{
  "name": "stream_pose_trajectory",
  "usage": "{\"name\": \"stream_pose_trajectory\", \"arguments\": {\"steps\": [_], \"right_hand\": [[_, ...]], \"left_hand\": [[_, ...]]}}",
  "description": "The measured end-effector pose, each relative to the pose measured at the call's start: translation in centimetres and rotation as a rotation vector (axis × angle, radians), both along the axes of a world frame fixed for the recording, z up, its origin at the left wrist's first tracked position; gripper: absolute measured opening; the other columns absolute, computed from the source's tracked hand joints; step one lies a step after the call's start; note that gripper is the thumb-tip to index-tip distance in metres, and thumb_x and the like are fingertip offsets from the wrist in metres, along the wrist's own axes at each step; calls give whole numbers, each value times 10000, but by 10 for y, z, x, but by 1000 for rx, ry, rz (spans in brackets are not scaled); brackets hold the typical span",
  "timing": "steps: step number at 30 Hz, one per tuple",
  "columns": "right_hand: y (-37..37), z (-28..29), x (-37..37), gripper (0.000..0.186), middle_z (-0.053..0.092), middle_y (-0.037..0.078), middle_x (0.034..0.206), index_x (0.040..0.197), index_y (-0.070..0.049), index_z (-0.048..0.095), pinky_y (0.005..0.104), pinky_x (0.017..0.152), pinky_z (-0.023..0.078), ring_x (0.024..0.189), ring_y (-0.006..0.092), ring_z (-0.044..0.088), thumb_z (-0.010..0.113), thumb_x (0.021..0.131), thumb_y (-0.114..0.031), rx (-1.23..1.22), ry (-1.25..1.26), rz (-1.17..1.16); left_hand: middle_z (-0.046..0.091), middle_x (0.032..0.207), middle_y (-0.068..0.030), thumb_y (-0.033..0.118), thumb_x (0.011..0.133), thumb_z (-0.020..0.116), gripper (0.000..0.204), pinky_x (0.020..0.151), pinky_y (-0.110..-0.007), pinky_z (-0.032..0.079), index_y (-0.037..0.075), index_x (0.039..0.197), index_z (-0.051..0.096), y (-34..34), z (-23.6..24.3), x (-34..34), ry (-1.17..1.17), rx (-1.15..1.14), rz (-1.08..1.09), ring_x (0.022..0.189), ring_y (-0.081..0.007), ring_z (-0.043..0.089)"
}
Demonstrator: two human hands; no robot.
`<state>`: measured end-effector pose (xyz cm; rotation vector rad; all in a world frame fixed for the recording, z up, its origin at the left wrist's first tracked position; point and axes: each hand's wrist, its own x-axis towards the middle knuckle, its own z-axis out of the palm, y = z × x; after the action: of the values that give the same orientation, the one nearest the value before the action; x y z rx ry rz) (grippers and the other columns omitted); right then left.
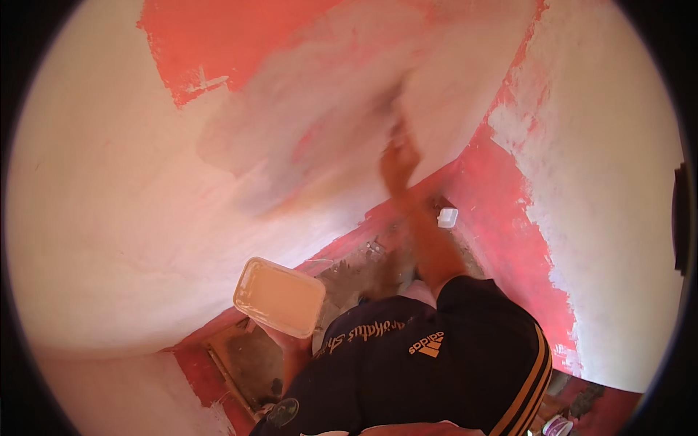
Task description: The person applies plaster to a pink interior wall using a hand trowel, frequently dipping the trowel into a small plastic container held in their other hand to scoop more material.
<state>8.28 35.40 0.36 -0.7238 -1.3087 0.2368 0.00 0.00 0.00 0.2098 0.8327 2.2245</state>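
Note:
My right hand point(398, 161) is raised against the wall point(109, 218) and blurred by motion. It grips a dark paint brush point(396, 109) whose tip touches a wet whitish patch point(320, 123) spread over red paint point(218, 43). My left hand point(285, 340) holds up a square white tub point(280, 296) of pale cream paint from below, near my chest. The tub hides most of that hand's fingers. I wear a black shirt with orange stripes.
A second wall point(618, 182) meets the first at a corner on the right, with a red band point(502, 218) running down it. A small white box point(447, 217) lies on the dirty floor point(356, 272). A small container point(557, 426) sits at the lower right.

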Motion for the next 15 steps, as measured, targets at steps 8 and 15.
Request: {"name": "stream_pose_trajectory", "arguments": {"steps": [8, 15], "right_hand": [[-65, -37, 39, 369, 694, 207, 1146, 1346, -10, 617, 342, 785, 585, 894, 258, 728, 482, 1002, -32, -213, -240, 384], [169, 0, 202, 411, 627, 100, 1370, 1434, -43, 545, 270, 617, 568, 1078, 166, 669, 419, 1048, -106, -428, 490, -41]], "left_hand": [[589, 1255, -35, 605, 1041, 365, 596, 936, -426, 546, 139, 1393, 487, 8, -14, 6, 26, -43, -19, 1127, -220, 605], [573, 1319, -62, 639, 1026, 355, 655, 955, -464, 536, 137, 1433, 458, 28, -13, 22, 142, -23, -60, 1174, -268, 590]]}}
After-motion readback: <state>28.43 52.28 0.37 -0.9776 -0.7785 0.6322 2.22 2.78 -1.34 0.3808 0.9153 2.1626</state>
